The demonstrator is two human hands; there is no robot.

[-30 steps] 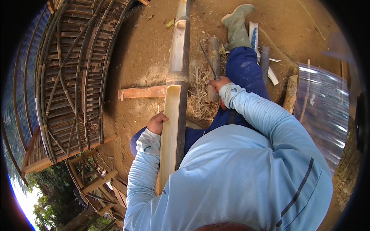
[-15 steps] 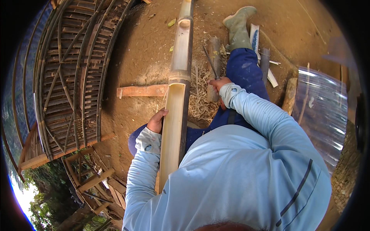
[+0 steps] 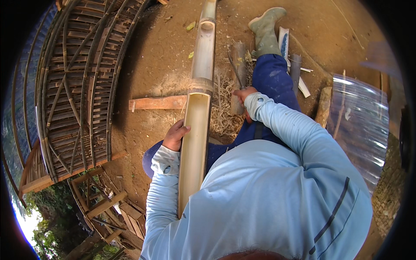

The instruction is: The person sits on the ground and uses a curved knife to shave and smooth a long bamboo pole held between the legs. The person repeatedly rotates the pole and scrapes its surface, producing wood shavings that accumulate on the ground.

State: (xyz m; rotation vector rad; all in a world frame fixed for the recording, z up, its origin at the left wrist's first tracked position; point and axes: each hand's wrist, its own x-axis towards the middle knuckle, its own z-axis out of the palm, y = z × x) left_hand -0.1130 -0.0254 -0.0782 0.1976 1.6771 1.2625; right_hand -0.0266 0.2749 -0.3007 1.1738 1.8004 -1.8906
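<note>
A long bamboo pole, cut open along its top into a trough, lies lengthwise across my lap and runs away from me. At its left edge my left hand is closed around the wall, the thumb hooked over the rim. My right hand is closed on the handle of a knife, off the right side of the bamboo. The knife's dark, narrow blade points away and slightly left. Much of its handle is hidden in my fist. Thin shavings are heaped on the ground between the bamboo and my right leg.
A short log lies beyond my right hand, near my booted leg. A reddish plank sits left of the bamboo. Slatted bamboo racking stands far left; a clear corrugated sheet is at right.
My left hand has shifted slightly on the bamboo, and its thumb now reaches further over the rim. The knife and my right hand have barely moved.
</note>
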